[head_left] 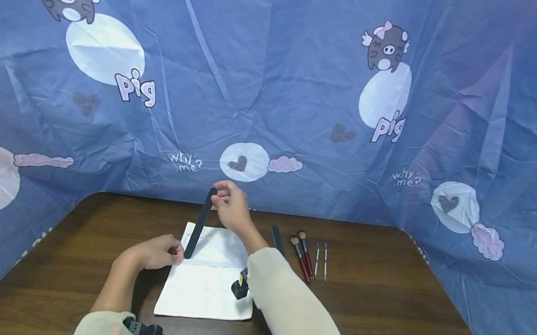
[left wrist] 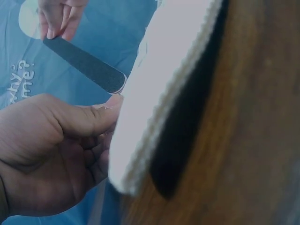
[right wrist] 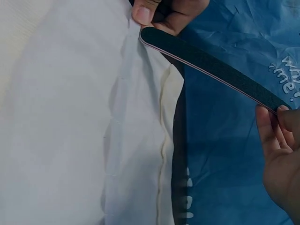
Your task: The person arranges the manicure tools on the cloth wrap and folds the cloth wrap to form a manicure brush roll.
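My right hand (head_left: 233, 206) pinches a dark nail file (head_left: 200, 223) by its far end, holding it slanted over a white cloth (head_left: 205, 290). In the right wrist view the nail file (right wrist: 211, 65) shows a pale edge, and its free end is close to the left hand's thumb. My left hand (head_left: 158, 252) pinches the cloth's left edge between thumb and fingers. The left wrist view shows that thumb on the white cloth (left wrist: 159, 84), just below the file's (left wrist: 89, 65) near end. Whether the file touches the cloth is unclear.
Right of the cloth lie another dark nail file (head_left: 277, 239), partly behind the right sleeve, two makeup brushes (head_left: 301, 260) with red handles, and two slender sticks (head_left: 321, 261). The brown table (head_left: 381, 284) meets a blue printed curtain (head_left: 300, 88) at its back edge.
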A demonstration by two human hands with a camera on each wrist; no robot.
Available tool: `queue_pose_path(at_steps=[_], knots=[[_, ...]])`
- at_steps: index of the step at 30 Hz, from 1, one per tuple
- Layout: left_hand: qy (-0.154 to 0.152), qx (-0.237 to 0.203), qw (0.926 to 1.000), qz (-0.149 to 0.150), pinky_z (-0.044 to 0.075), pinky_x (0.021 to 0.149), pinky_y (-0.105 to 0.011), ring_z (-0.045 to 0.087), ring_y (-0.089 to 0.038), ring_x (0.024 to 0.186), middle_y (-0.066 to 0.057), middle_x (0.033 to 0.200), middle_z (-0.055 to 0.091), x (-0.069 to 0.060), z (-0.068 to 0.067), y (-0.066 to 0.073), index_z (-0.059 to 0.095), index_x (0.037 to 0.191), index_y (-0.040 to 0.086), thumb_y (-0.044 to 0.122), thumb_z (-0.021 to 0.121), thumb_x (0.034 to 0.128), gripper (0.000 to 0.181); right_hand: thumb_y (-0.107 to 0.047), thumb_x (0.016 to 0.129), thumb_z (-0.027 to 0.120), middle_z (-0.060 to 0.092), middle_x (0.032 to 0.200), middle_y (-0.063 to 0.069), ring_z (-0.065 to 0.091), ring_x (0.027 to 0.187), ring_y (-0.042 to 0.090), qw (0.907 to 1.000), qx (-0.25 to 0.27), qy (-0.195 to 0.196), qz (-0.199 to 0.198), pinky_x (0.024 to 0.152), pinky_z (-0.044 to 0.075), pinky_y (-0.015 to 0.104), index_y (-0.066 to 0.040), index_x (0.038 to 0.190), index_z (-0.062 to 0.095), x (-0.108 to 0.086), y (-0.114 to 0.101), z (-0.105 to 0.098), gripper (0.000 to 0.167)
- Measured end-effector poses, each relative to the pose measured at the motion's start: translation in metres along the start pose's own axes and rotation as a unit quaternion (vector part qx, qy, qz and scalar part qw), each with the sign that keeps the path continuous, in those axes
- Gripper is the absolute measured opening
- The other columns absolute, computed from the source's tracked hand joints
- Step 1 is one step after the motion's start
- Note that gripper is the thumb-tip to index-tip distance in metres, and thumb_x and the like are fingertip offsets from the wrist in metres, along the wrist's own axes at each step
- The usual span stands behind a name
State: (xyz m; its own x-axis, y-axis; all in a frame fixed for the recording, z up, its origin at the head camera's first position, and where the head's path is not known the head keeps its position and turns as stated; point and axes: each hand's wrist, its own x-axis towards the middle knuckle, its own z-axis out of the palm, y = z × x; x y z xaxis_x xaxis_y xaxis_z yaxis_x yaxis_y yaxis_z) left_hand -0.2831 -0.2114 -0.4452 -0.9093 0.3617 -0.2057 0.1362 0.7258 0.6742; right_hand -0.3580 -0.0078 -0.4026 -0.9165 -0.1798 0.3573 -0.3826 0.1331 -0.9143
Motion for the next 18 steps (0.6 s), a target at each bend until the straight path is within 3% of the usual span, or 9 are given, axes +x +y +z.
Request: queue_pose_path(at_steps=[7,10,13,18], knots=[[0.006,0.002,1.0,-0.006,0.04,0.073,-0.036,0.053,-0.02,0.081,-0.003,0.081,0.058,-0.002,0.0,-0.002,0.067,0.088,0.006,-0.001,0.064,0.0918,0.008,0.011,0.094,0.063,0.064,0.094,0.017,0.071,0.081,0.022,0.9989,0.001,0.046,0.009,0.075,0.06,0.038,0.007,0.119,0.064,-0.001,0.008,0.004,0.025],[0.006,0.008,0.9999,-0.006,0.041,0.074,-0.036,0.053,-0.02,0.082,-0.003,0.081,0.059,-0.003,0.0,-0.002,0.067,0.087,0.006,-0.001,0.063,0.0924,0.01,0.011,0.094,0.064,0.064,0.09,0.014,0.072,0.079,0.024,0.9981,0.005,0.059,0.021,0.073,0.061,0.037,0.007,0.119,0.064,-0.001,0.013,0.005,0.025],[0.006,0.013,0.9999,-0.009,0.04,0.074,-0.036,0.053,-0.021,0.082,-0.003,0.081,0.059,-0.003,0.0,-0.002,0.067,0.088,0.007,0.0,0.063,0.0931,0.009,0.012,0.093,0.064,0.061,0.087,0.009,0.071,0.078,0.026,0.9972,0.013,0.06,0.043,0.073,0.061,0.039,0.007,0.119,0.065,-0.001,0.018,0.006,0.026],[0.007,0.012,0.9998,-0.013,0.039,0.072,-0.036,0.052,-0.02,0.081,-0.003,0.08,0.058,-0.003,0.0,-0.001,0.066,0.087,0.007,0.002,0.065,0.0935,0.008,0.016,0.092,0.06,0.059,0.084,0.007,0.065,0.074,0.017,0.9919,0.057,0.068,0.091,0.077,0.06,0.043,0.007,0.119,0.064,-0.002,0.027,0.007,0.029]])
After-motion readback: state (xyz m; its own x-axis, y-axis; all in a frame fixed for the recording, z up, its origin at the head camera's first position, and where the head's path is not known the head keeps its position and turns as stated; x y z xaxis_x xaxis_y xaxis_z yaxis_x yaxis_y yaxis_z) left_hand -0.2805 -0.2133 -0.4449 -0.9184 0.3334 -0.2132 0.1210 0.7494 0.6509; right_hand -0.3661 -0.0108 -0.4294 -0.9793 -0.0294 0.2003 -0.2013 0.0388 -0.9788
